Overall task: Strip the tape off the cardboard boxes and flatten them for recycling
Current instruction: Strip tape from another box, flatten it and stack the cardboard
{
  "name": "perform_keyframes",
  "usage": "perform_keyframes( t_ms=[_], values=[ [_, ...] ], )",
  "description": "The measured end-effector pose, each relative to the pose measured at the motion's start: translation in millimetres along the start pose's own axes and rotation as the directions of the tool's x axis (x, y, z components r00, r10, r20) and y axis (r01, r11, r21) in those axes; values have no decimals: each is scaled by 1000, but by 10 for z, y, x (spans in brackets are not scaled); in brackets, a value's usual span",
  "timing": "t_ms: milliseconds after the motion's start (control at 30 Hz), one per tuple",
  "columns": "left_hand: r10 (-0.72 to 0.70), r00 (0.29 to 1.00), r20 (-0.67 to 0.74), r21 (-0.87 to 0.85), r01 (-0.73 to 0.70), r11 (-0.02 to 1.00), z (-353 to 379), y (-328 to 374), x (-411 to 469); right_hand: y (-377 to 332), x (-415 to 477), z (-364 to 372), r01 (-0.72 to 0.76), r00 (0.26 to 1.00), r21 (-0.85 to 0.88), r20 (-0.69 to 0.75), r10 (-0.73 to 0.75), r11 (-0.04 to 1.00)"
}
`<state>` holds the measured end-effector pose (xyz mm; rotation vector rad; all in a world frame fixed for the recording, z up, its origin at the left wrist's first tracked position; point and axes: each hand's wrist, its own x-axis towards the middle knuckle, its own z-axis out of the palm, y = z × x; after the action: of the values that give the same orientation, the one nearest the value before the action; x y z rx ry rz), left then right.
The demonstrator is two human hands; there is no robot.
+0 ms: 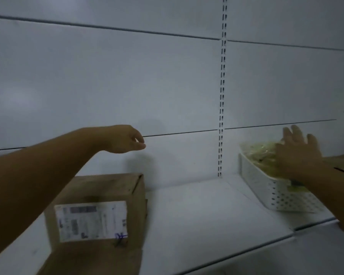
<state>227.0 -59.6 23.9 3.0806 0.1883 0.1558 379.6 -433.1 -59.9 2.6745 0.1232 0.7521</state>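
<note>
We're hovering left hand above the labelled cardboard box, fingertips together, can't tell if pinching anything. Right hand, fingers spread, is hovering over the white perforated basket; we're risking knocking it off the shelf.

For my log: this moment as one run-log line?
left hand raised above cardboard box, grip unclear | right hand open over white basket | box unflattened

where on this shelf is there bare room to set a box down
The white shelf is bare in the middle, between the brown labelled cardboard box at left and the white perforated plastic basket at right. Both ends are taken.
</note>
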Motion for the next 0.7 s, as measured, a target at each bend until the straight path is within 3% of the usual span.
perform_keyframes(
  t_ms=[67,133,200,267,333,433,533,633,700],
  values=[
    [-42,999,-25,-47,41,998,51,-318,-191,-58,1,-72,1,1000,153,12,-3,988],
    [-46,997,-64,-58,42,997,118,-537,-336,-95,-12,-178,38,990,392,-141,20,919],
    [-30,990,-139,-62,21,998,184,-669,-462,-219,-44,-235,150,944,454,-328,9,878],
    [1,979,-204,-81,-18,997,255,-715,-577,-499,-118,-395,275,925,509,-370,-81,816],
    [18,978,-207,-122,-44,992,334,-699,-714,-918,-203,-635,363,922,664,-359,-148,653],
    [77,996,-33,-89,-80,993,465,-621,-938,-1616,-336,-945,456,874,834,-354,-333,311],
    [106,992,67,-30,-104,994,637,-563,-1093,-2113,-490,-1178,390,758,914,-246,-604,116],
    [66,988,-136,-49,-73,996,751,-570,-1246,-2282,-523,-1318,234,683,971,-130,-718,47],
    [44,939,-341,-39,-61,997,802,-591,-1374,-2283,-510,-1407,123,639,992,-74,-765,7]
  ],
)
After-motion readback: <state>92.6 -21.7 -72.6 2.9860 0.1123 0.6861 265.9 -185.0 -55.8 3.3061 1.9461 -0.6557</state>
